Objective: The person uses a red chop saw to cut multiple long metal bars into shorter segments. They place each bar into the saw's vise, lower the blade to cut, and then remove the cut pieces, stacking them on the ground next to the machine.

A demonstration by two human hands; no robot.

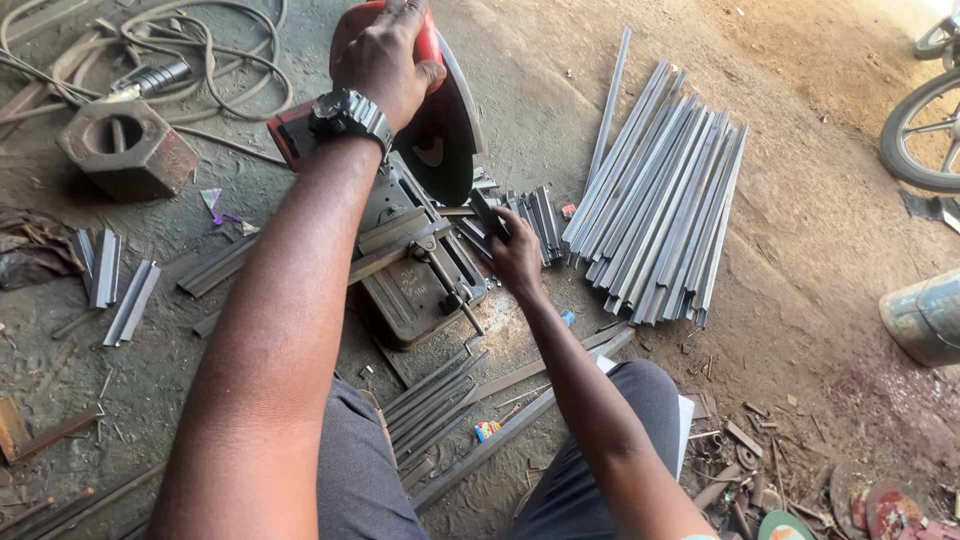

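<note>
both hands are busy: my left hand grips the chop saw handle, my right hand pinches a short cut piece just right of the blade. i judge fingers that near risk a nick if the blade drops.
</note>
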